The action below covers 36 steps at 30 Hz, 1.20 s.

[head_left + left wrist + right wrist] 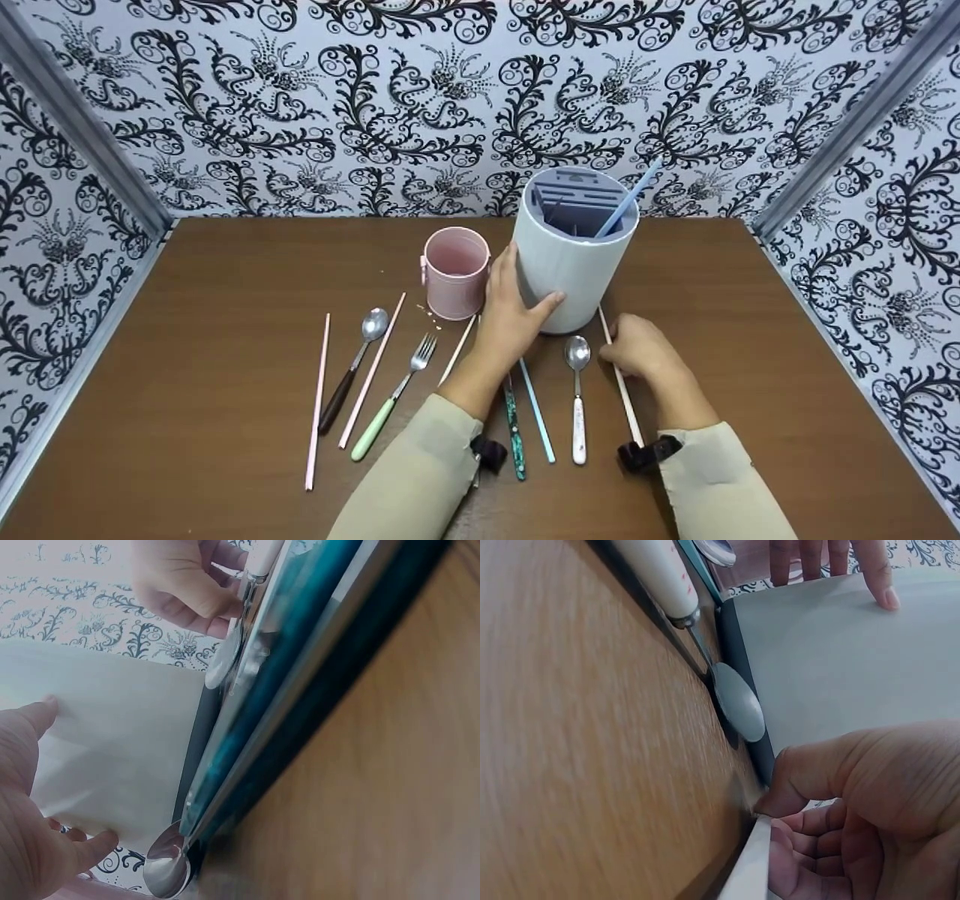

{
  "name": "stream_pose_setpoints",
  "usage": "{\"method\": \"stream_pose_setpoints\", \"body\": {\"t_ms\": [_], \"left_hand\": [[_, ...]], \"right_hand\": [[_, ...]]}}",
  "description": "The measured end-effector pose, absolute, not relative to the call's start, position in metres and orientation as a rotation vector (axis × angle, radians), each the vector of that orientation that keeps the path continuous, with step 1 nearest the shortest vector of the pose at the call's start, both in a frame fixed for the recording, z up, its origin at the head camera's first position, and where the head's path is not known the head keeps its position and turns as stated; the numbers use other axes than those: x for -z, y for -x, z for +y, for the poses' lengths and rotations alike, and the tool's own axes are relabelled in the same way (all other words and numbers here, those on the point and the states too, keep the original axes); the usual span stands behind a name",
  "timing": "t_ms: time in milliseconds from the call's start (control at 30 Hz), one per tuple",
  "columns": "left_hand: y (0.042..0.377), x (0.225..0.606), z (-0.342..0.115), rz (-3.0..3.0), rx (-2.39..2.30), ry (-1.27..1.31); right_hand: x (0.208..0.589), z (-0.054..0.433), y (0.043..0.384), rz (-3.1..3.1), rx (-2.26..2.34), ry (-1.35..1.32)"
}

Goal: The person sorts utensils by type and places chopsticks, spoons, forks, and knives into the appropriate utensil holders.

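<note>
A tall white utensil holder (568, 281), with a grey slotted top, stands at the back of the table. A light blue chopstick (630, 199) leans out of its opening. My left hand (510, 315) holds the holder's left side, thumb across the front. To the right of it, my right hand (643, 349) pinches a pale chopstick (625, 401) near its upper part, thumb against the finger. Between the hands lies a spoon (577, 397) with a white handle, also seen close to the holder's base in the right wrist view.
A pink cup (456, 274) stands left of the holder. Pink chopsticks (318, 405), a dark-handled spoon (352, 375) and a green-handled fork (394, 397) lie at left. A teal-patterned handle (514, 431) and a blue chopstick (537, 412) lie by the left sleeve. Patterned walls enclose the table.
</note>
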<state>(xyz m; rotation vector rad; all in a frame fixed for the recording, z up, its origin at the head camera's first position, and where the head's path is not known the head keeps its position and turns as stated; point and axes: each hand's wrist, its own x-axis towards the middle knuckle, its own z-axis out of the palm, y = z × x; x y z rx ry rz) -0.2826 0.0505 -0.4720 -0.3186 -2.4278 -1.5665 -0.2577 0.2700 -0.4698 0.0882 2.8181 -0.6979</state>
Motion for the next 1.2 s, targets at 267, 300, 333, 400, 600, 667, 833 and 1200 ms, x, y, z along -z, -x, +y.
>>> {"method": "stream_pose_setpoints", "body": {"t_ms": [267,300,333,400,600,667,833,1200], "left_hand": [[0.283,0.473,0.051,-2.413,1.564,0.323],[0.283,0.472,0.051,-2.412,1.565,0.323],[0.283,0.472,0.051,-2.413,1.565,0.322],[0.283,0.472,0.051,-2.414,1.563,0.320],[0.283,0.472,0.051,-2.419,1.561,0.311],[0.283,0.472,0.051,-2.424,1.560,0.309],[0.283,0.473,0.051,-2.418,1.561,0.315],[0.283,0.473,0.052,-2.397,1.546,0.326]], "right_hand": [[0.466,0.273,0.258,2.832,0.707,-0.112],[0.465,0.274,0.257,2.830,0.716,-0.117],[0.464,0.274,0.257,2.825,0.728,-0.121],[0.464,0.275,0.257,2.818,0.751,-0.125],[0.463,0.277,0.256,2.816,0.798,-0.125],[0.463,0.277,0.257,2.814,0.818,-0.127],[0.463,0.278,0.258,2.818,0.867,-0.130],[0.459,0.281,0.257,2.841,0.891,-0.085]]}}
